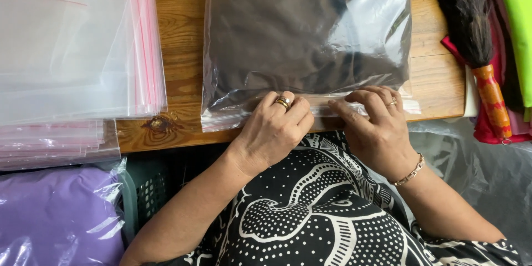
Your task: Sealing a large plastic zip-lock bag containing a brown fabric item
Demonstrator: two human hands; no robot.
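Note:
A clear zip bag (305, 39) with a dark folded garment inside lies on the wooden table (177, 66). Its zip strip runs along the near edge of the bag, by the table's front. My left hand (274, 130) presses on the strip with fingertips pinched, rings on one finger. My right hand (377, 124) pinches the same strip just to the right, with a ring and a bracelet at the wrist. The two hands are a few centimetres apart.
A tall stack of empty clear bags with red zip lines (72, 50) lies at the left. A dark brush with an orange-red handle (476, 39) and coloured cloth (518, 27) sit at the right. A purple bagged garment (55, 216) rests in a green basket (147, 194) below.

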